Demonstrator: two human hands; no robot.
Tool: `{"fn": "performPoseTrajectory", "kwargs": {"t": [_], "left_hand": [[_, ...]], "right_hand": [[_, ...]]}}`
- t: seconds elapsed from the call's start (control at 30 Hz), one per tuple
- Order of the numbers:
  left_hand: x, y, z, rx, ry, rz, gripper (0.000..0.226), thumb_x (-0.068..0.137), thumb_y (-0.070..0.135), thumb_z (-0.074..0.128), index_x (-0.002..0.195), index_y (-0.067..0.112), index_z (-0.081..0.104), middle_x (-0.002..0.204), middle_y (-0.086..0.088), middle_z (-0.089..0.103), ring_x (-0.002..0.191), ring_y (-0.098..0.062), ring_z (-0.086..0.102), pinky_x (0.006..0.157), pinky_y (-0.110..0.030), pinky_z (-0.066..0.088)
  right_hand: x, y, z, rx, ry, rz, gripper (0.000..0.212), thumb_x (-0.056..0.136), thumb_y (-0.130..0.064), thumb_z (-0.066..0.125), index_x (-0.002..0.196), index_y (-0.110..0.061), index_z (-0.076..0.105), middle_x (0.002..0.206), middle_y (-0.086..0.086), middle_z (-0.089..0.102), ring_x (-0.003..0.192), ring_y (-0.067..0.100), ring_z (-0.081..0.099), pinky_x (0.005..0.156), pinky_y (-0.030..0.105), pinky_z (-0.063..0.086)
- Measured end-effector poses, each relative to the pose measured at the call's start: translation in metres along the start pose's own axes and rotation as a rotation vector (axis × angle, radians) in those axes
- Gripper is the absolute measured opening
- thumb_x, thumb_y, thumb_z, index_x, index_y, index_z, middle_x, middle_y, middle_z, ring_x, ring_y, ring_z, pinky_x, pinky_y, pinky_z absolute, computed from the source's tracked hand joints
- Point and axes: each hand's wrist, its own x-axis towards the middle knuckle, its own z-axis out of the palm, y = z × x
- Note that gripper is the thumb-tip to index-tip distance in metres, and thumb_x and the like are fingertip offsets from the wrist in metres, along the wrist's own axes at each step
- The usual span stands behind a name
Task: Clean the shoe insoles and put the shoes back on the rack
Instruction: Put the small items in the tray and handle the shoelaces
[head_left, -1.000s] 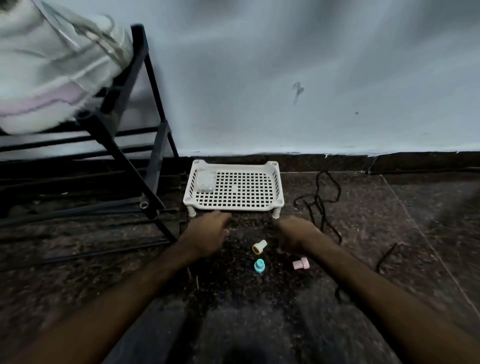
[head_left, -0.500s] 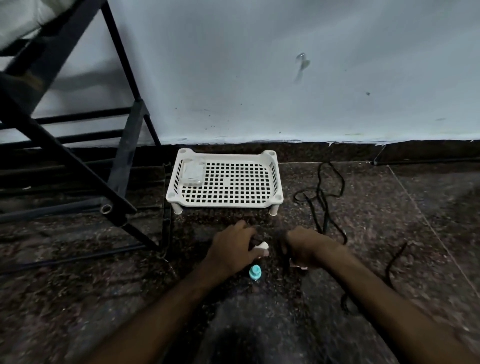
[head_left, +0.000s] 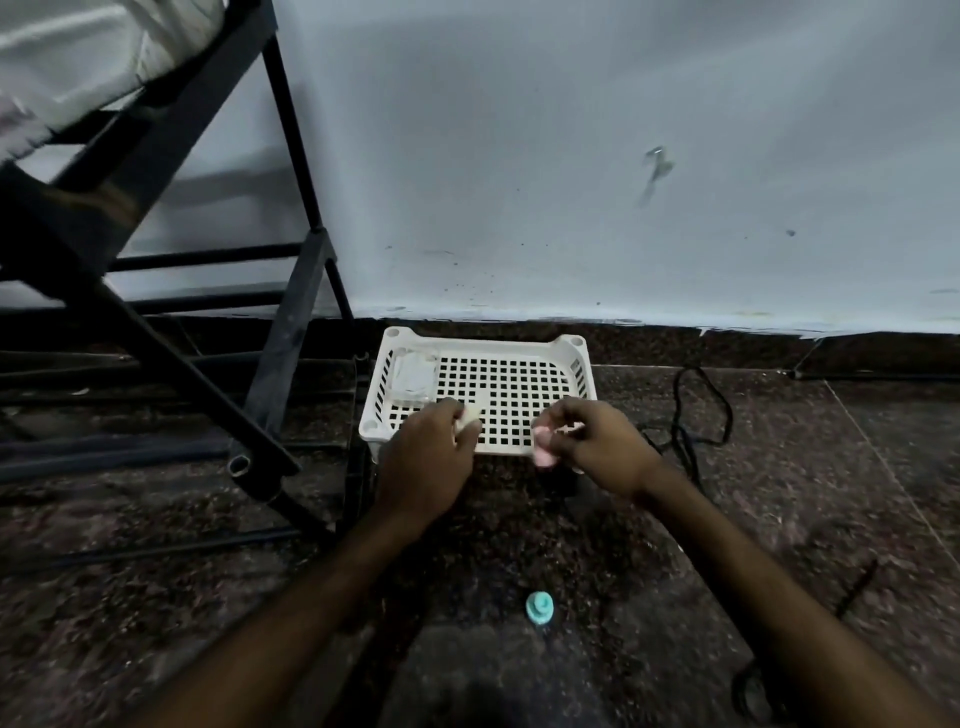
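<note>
Head view: your left hand (head_left: 426, 457) is over the near edge of the tray (head_left: 571, 345). Its fingers are curled and pinch a small cream cap (head_left: 470, 415) at the tips. Your right hand (head_left: 597, 447) is by the tray's near right corner, well apart from the left. It is curled as well and grips a pink cap (head_left: 543, 452), which pokes out below the thumb.

The tray is white plastic with a grid bottom. It stands on short legs on the floor (head_left: 156, 597), with its far edge close to the wall (head_left: 571, 156). A clear box (head_left: 413, 376) lies in its far left corner; any print on it is too faint to read.

A teal cap (head_left: 539, 607) sits upright on the floor between your forearms, well short of the tray. A black cord (head_left: 701, 410) lies looped on the floor just right of the tray.

The black metal rack (head_left: 291, 332) stands left of the tray, its leg near the tray's left edge. A pale shoe (head_left: 78, 57), blurred, rests on the rack's upper shelf. The blur hides any brand mark on it.
</note>
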Motion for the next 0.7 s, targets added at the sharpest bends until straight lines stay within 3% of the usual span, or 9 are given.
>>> {"fn": "performPoseTrajectory", "kwargs": {"t": [0.1, 0.2, 0.33, 0.47, 0.57, 0.7], "left_hand": [[0.017, -0.016, -0.005, 0.13, 0.028, -0.053, 0.026, 0.093, 0.038, 0.052, 0.105, 0.016, 0.059, 0.103, -0.005, 0.065, 0.098, -0.028, 0.06, 0.078, -0.038, 0.046], [0.024, -0.02, -0.002, 0.213, 0.039, -0.071, 0.026, 0.093, 0.041, 0.049, 0.101, 0.016, 0.057, 0.099, -0.004, 0.064, 0.095, -0.028, 0.06, 0.076, -0.039, 0.046], [0.017, -0.02, 0.008, 0.203, 0.04, -0.086, 0.027, 0.093, 0.039, 0.052, 0.102, 0.015, 0.058, 0.105, -0.004, 0.062, 0.1, -0.028, 0.058, 0.078, -0.041, 0.044], [0.012, -0.023, 0.007, 0.16, 0.048, -0.087, 0.027, 0.092, 0.041, 0.051, 0.103, 0.018, 0.057, 0.106, -0.001, 0.061, 0.1, -0.024, 0.057, 0.076, -0.04, 0.045], [0.01, -0.024, -0.001, 0.218, 0.039, -0.027, 0.028, 0.092, 0.044, 0.049, 0.105, 0.021, 0.056, 0.107, 0.002, 0.059, 0.103, -0.021, 0.054, 0.075, -0.038, 0.046], [0.011, -0.035, -0.007, 0.217, 0.046, 0.009, 0.027, 0.091, 0.037, 0.054, 0.102, 0.013, 0.058, 0.106, -0.006, 0.059, 0.098, -0.027, 0.056, 0.076, -0.041, 0.048]], "right_hand": [[0.041, -0.022, 0.007, 0.057, 0.074, 0.022, 0.003, 0.091, -0.012, 0.06, 0.091, -0.009, 0.062, 0.076, 0.003, 0.069, 0.054, 0.004, 0.064, 0.053, 0.022, 0.053], [0.075, -0.038, 0.019, 0.071, 0.126, -0.004, 0.005, 0.091, -0.015, 0.057, 0.09, -0.013, 0.062, 0.077, 0.007, 0.071, 0.061, 0.012, 0.068, 0.058, 0.035, 0.06], [0.095, -0.036, 0.041, -0.111, 0.103, -0.073, 0.011, 0.091, -0.016, 0.062, 0.101, -0.014, 0.063, 0.082, 0.004, 0.07, 0.059, 0.005, 0.058, 0.046, 0.01, 0.043], [0.108, -0.034, 0.048, -0.085, 0.21, -0.101, 0.008, 0.084, -0.014, 0.07, 0.092, -0.014, 0.07, 0.082, 0.0, 0.072, 0.072, 0.01, 0.067, 0.062, 0.02, 0.05], [0.123, -0.03, 0.052, -0.079, 0.238, -0.027, 0.004, 0.083, -0.019, 0.07, 0.083, -0.017, 0.067, 0.072, -0.007, 0.07, 0.071, 0.012, 0.066, 0.067, 0.025, 0.051], [0.13, -0.031, 0.073, -0.048, 0.166, 0.087, 0.017, 0.087, -0.029, 0.064, 0.092, -0.013, 0.061, 0.086, 0.003, 0.071, 0.079, 0.018, 0.064, 0.07, 0.03, 0.051]]}}
